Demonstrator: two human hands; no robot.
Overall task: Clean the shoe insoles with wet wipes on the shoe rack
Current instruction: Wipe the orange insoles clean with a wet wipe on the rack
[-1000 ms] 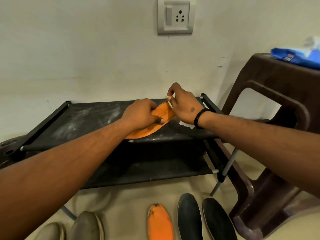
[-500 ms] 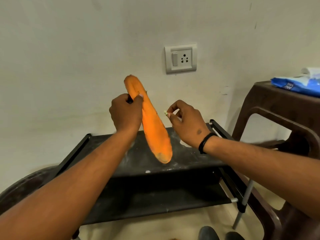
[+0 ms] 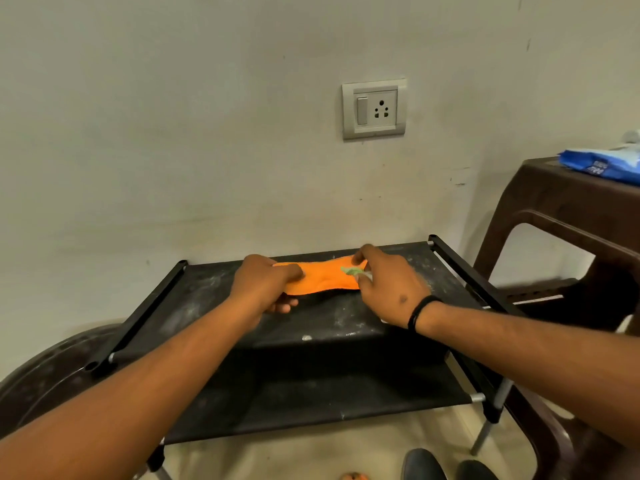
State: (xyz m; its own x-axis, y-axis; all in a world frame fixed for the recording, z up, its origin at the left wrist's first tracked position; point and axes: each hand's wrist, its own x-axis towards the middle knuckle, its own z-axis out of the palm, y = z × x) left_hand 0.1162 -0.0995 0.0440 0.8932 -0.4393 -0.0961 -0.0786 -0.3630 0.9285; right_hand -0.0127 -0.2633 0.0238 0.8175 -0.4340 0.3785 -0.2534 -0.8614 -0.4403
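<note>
Against a pale, scuffed wall with a switch-and-socket plate (image 3: 374, 109), we see the black shoe rack (image 3: 346, 320), its top shelf dusted with whitish marks. From the single head view, the orange insole (image 3: 320, 278) now lies along the back of that top shelf; half a second ago it was held up in the air, nearly upright in front of the wall, and a second ago it was down on the shelf. So we read it as lifted, probably turned, and set down again.

Our left hand (image 3: 265, 287) grips the insole's left end, fingers curled over the top and thumb below. Our right hand (image 3: 388, 289) rests at the right end, its fingers pinching a small greenish scrap (image 3: 351, 270) that sits on the orange surface. We cannot tell whether this is a wad of wipe or something picked off the insole; half a second ago the same fingers held it clear of the insole.

On the brown plastic stool (image 3: 554, 216) to the right lies the blue wipes packet (image 3: 602, 166), well apart from both hands. Dark insoles (image 3: 420, 464) show on the floor at the bottom edge.

We judge that wiping of this face is about to resume, with other insoles left to do.
</note>
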